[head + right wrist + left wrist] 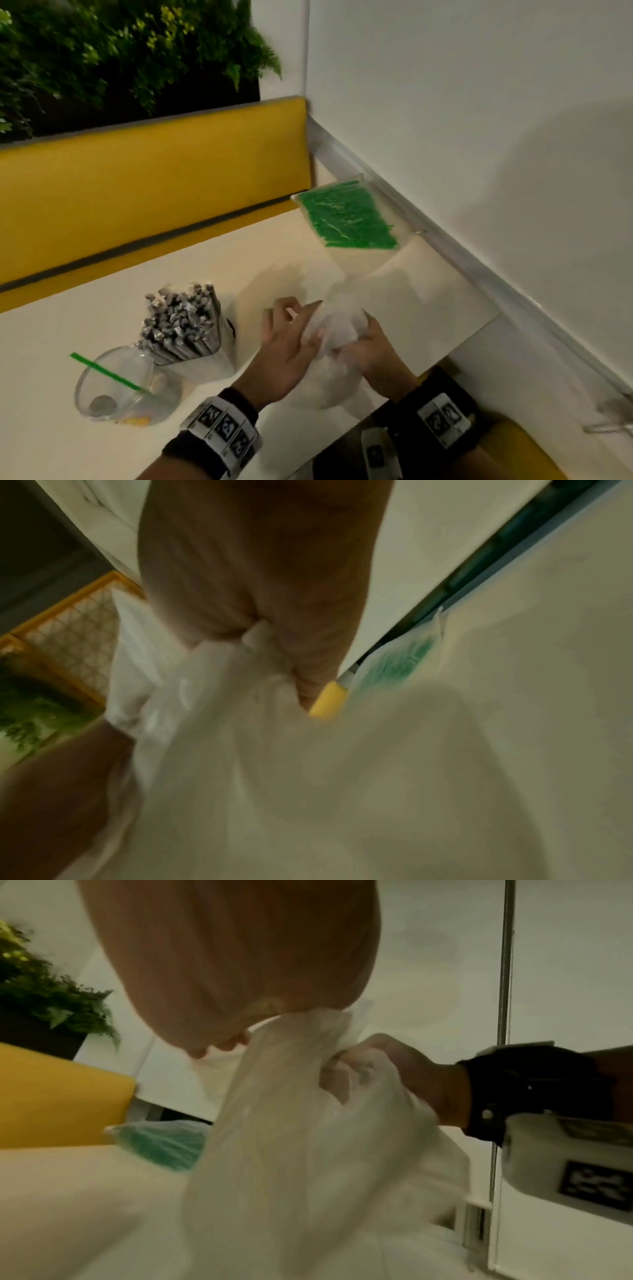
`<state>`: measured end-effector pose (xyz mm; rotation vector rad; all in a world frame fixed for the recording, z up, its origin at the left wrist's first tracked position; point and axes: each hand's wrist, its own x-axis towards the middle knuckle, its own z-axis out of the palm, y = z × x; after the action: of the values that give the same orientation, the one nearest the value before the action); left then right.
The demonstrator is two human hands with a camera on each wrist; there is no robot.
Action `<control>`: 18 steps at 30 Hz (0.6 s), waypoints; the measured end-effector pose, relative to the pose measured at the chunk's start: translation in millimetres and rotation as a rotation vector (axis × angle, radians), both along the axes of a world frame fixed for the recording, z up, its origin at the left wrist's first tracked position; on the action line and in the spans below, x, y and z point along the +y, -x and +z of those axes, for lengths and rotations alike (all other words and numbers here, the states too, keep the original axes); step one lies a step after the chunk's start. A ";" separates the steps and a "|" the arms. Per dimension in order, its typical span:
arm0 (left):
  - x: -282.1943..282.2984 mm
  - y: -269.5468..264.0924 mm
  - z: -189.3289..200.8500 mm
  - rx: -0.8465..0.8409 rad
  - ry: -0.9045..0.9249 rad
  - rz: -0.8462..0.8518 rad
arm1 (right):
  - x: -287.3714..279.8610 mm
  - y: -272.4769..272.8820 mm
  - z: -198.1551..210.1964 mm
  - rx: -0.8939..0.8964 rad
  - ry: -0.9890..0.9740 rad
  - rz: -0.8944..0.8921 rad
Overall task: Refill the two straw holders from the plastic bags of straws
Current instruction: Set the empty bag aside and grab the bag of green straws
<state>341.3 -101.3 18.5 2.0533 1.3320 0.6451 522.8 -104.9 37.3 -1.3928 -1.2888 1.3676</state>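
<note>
- We find bare table [281, 246] between the holders [185, 329] and the green-straw bag [346, 216].
- The wall [479, 137] blocks our right side.

My right hand [274, 593] bunches the clear plastic bag [260, 764], film gathered in my curled fingers [315, 674]. Bag of green straws [407, 658] lies beyond it on the white table [531, 723]. My left forearm [58, 791] presses the bag's near side. Blurred throughout.
</note>
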 end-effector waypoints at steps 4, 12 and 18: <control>-4.1 -27.9 4.4 -0.469 0.395 -0.124 | 4.9 -16.7 9.4 0.206 0.076 -0.072; 43.0 -12.8 21.1 -0.556 0.142 -0.121 | 18.1 -47.5 19.9 -0.187 -0.313 0.116; 53.7 -26.3 20.9 -0.447 0.352 0.025 | 16.5 -22.0 16.0 -0.519 -0.661 0.372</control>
<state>367.7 -47.6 39.4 1.5054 1.1145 0.7653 544.8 -88.4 53.3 -1.0886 -2.1826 0.6718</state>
